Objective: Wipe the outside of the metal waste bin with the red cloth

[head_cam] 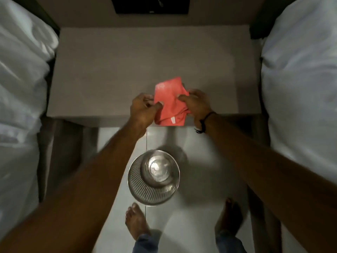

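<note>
The red cloth (168,101) is held up over the front edge of the grey nightstand (113,73), partly bunched, with a small white label near its lower edge. My left hand (143,110) pinches its left side and my right hand (197,105) grips its right side. The metal waste bin (153,177) stands upright on the pale floor below my hands, between my arms. It is round, with a perforated wall and a shiny bottom. Neither hand touches the bin.
Beds with white bedding flank the gap, one on the left (20,99) and one on the right (302,92). A dark panel (150,5) hangs on the wall beyond the nightstand. My bare feet (136,221) stand on the floor just behind the bin.
</note>
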